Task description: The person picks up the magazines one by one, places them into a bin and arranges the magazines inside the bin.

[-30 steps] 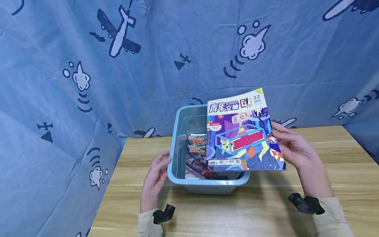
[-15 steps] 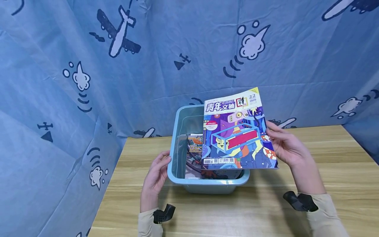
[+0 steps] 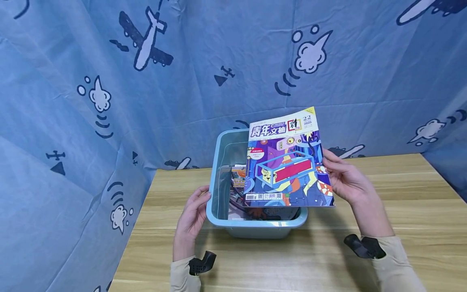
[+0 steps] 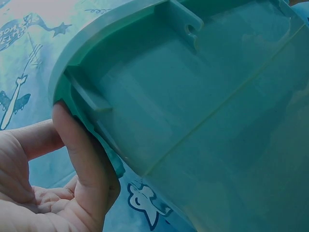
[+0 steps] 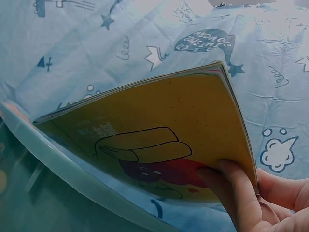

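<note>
My right hand [image 3: 344, 176] pinches a magazine [image 3: 284, 162] by its right edge and holds it over a light-blue plastic bin [image 3: 257, 232]. Its colourful purple and blue cover faces up in the head view; the yellow back cover [image 5: 159, 111] shows in the right wrist view, with fingers spread beneath it. My left hand [image 3: 193, 213] grips the bin's left rim, with a fingertip tucked under the lip in the left wrist view. Inside the bin lies another magazine [image 3: 237, 198] with an orange-titled dark cover, partly hidden by the held one.
The bin stands on a light wood-grain table [image 3: 171, 182]. Behind the table and at both sides hangs a blue curtain [image 3: 189, 81] printed with planes and clouds. Black wrist cameras sit on both sleeves.
My right hand has carried the magazine left, further over the bin, covering more of the magazine inside. The left hand and the bin have stayed in place.
</note>
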Tool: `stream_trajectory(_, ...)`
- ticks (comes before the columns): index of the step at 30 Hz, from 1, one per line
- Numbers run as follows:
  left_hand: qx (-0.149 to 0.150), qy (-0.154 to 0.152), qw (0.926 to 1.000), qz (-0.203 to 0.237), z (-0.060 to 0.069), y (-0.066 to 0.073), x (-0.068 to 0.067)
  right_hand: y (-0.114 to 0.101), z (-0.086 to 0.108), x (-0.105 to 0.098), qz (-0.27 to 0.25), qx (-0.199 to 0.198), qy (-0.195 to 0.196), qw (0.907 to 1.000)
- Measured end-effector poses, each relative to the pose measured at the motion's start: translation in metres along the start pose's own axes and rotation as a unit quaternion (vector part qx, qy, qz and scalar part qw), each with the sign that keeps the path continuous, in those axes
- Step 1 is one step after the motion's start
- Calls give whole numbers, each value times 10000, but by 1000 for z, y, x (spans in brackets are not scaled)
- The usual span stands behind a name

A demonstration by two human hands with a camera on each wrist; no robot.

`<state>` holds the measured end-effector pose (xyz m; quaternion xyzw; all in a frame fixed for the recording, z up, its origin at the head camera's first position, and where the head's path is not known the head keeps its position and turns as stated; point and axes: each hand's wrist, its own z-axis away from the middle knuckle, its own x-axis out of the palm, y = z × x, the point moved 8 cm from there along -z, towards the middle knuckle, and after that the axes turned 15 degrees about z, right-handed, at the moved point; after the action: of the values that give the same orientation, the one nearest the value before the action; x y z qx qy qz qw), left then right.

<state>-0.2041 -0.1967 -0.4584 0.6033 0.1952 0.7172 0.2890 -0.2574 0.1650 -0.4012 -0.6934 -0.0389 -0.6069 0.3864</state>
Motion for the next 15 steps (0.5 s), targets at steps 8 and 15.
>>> stream_trajectory(8, -14, -13, 10000, 45, 0, 0, -1, 2, -3, 1, -17, 22, 41, 10000)
stream_trajectory(15, -12, 34, 10000, 15, -1, 0, -1, 5, -7, 1, -19, 53, 104, 9999)
